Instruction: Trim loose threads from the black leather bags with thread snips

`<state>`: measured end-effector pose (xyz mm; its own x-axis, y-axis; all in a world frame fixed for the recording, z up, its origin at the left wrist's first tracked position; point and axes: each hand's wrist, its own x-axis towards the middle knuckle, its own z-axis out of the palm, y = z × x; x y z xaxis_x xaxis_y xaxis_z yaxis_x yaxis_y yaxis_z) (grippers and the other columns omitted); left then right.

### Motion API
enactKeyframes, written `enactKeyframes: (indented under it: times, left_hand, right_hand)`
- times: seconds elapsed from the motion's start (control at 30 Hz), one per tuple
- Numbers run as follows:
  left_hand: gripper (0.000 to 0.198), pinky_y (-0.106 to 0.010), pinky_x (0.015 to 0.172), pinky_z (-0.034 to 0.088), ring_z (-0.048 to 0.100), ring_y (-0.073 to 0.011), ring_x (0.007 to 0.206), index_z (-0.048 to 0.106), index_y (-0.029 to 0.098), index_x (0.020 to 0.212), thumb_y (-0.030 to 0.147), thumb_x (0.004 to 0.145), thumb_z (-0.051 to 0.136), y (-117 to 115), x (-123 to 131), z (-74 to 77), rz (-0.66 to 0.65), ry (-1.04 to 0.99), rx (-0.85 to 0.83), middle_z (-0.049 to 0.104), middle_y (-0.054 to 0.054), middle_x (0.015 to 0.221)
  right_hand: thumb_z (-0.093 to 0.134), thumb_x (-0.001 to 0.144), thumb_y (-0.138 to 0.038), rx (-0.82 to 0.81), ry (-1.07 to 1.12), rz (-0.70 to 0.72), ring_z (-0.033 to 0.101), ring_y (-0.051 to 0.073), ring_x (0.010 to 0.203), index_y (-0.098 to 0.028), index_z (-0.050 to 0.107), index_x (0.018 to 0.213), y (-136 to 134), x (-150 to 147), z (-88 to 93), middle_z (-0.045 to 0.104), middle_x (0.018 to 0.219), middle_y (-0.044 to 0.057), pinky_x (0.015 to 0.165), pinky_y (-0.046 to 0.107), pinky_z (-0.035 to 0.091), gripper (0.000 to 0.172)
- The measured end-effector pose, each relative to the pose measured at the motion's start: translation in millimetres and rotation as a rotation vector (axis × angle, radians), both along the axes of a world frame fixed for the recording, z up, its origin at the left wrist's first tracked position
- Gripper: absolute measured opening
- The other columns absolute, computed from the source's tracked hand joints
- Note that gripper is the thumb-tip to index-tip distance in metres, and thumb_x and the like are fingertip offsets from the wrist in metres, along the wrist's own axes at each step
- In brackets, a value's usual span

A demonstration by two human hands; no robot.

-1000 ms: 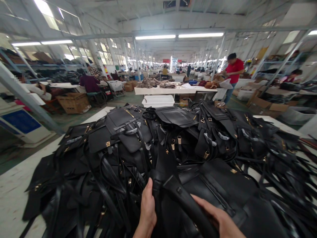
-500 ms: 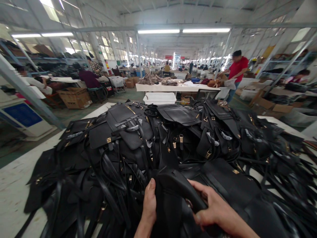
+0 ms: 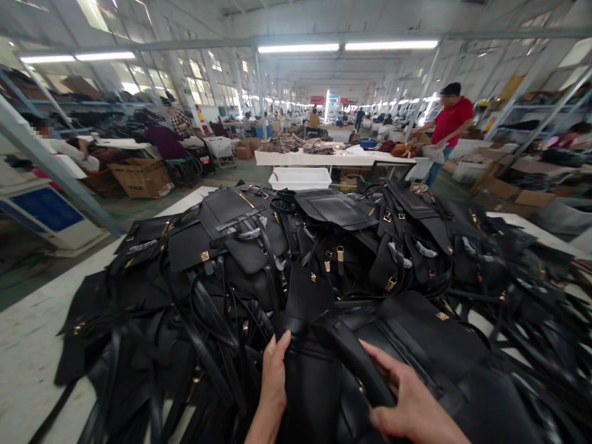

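Observation:
A black leather-look bag (image 3: 314, 382) is between my hands at the near side of the pile. My left hand (image 3: 274, 376) grips the bag's left edge, thumb up and fingers hidden behind it. My right hand (image 3: 402, 394) is closed around a thick, padded black edge (image 3: 354, 354) of the same bag, thumb on the near side. The bag's flap (image 3: 309, 296), with a small gold fitting, stretches away from me over the pile. My hands hide the bag's lower parts.
Black bags (image 3: 231, 209) with gold buckles and long straps heap across a white table (image 3: 28, 351). Beyond stand a white bin (image 3: 300, 179), another table (image 3: 287, 159) with brown pieces, and a person in a red shirt (image 3: 451, 126). A cardboard box (image 3: 141, 177) sits on the floor at left.
The padded edge in my right hand has moved slightly right, away from my left hand. More of the bag's front and flap shows between them. Both hands keep their hold.

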<state>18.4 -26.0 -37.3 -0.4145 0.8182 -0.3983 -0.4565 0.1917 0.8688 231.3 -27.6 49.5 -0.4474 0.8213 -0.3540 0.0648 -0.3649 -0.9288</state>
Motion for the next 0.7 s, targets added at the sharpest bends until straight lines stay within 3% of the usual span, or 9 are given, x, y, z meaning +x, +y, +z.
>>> enactKeyframes:
  times: [0.1, 0.3, 0.43, 0.53, 0.7]
  left_hand:
    - [0.037, -0.029, 0.071, 0.045, 0.061, -0.0212, 0.078, 0.061, 0.012, 0.095, 0.036, 0.066, 0.062, 3, -19, -4.7, -0.036, 0.153, -0.027, 0.068, -0.004, 0.077]
    - [0.017, -0.024, 0.056, 0.042, 0.057, -0.0166, 0.058, 0.064, 0.012, 0.068, 0.025, 0.057, 0.064, 11, -55, -7.9, -0.081, 0.247, -0.101, 0.065, -0.001, 0.06]
    - [0.017, -0.025, 0.052, 0.04, 0.056, -0.0171, 0.055, 0.062, 0.011, 0.063, 0.026, 0.055, 0.064, 17, -60, -8.6, -0.126, 0.267, -0.113, 0.063, -0.002, 0.056]
    - [0.014, -0.024, 0.05, 0.038, 0.053, -0.0152, 0.052, 0.06, 0.011, 0.06, 0.023, 0.055, 0.063, 19, -59, -10.8, -0.131, 0.277, -0.107, 0.06, -0.001, 0.053]
    - [0.007, -0.021, 0.048, 0.035, 0.048, -0.0119, 0.049, 0.057, 0.013, 0.057, 0.019, 0.054, 0.059, 17, -58, -12.6, -0.132, 0.258, -0.073, 0.056, 0.002, 0.049]
  right_hand:
    - [0.049, 0.047, 0.001, 0.006, 0.054, 0.009, 0.054, 0.021, 0.098, -0.016, 0.04, 0.124, -4, 3, -2.5, 0.057, 0.112, 0.005, 0.079, 0.024, 0.046, 0.08]
    - [0.047, 0.047, 0.002, -0.039, 0.013, 0.012, 0.06, 0.019, 0.084, -0.02, 0.039, 0.125, -11, 10, -8.8, 0.056, 0.114, 0.004, 0.058, 0.019, 0.047, 0.081]
    - [0.048, 0.046, -0.001, -0.052, 0.02, 0.001, 0.06, 0.019, 0.083, -0.02, 0.039, 0.125, -14, 14, -15.8, 0.058, 0.112, 0.004, 0.056, 0.018, 0.046, 0.081]
    - [0.047, 0.044, -0.002, -0.044, 0.0, -0.026, 0.061, 0.019, 0.081, -0.019, 0.039, 0.124, -16, 16, -23.7, 0.057, 0.113, 0.004, 0.059, 0.019, 0.047, 0.083]
    - [0.05, 0.045, -0.004, -0.025, -0.001, -0.037, 0.052, 0.022, 0.103, -0.016, 0.04, 0.124, -16, 20, -31.4, 0.056, 0.115, 0.005, 0.079, 0.022, 0.046, 0.08]
